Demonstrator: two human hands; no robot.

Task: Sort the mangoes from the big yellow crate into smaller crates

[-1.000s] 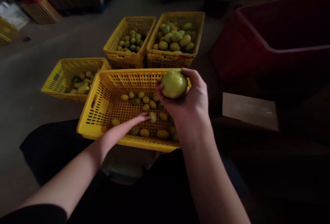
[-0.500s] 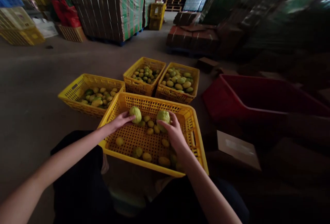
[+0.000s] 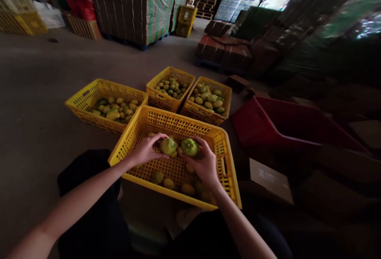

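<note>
My left hand point(image 3: 148, 150) is closed around a yellow-green lemon point(image 3: 168, 146), thumb below and fingers above. In my right hand point(image 3: 206, 163) is a greener lemon point(image 3: 189, 147), its end turned up toward me. Both lemons are held close together over the near yellow crate point(image 3: 175, 118), which has perforated walls and floor. Inside it lie several loose lemons, among them a yellow lemon point(image 3: 168, 183) near the front wall. My hands and the held fruit partly hide those in the middle.
Beyond the near crate stand a left yellow crate point(image 3: 77, 102), a middle yellow crate point(image 3: 162, 101) and a right yellow crate point(image 3: 205, 116), all holding lemons. A red tub point(image 3: 253, 126) and a cardboard box point(image 3: 269, 179) are at the right. A wrapped pallet stack point(image 3: 127, 8) stands behind.
My left hand has moved right with its lemon, closer to the other one. The right hand's lemon has turned and now shows its green end. The view has shifted slightly.
</note>
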